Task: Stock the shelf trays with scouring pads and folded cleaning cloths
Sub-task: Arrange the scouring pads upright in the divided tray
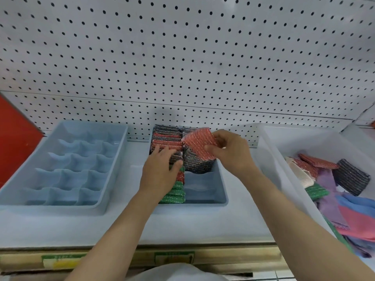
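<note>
Right hand [229, 151] pinches red pad [199, 145] above tray [221, 187] rear right compartment; left hand [160, 169], fingers straight, presses on pads [166, 138] packed upright in tray's left column.

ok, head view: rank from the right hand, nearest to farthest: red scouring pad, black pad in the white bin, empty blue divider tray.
1. red scouring pad: pinched in the right hand itself, over the middle tray.
2. black pad: lying in the white bin, off to the right.
3. empty blue divider tray: far left of the shelf, beyond the left hand.
</note>
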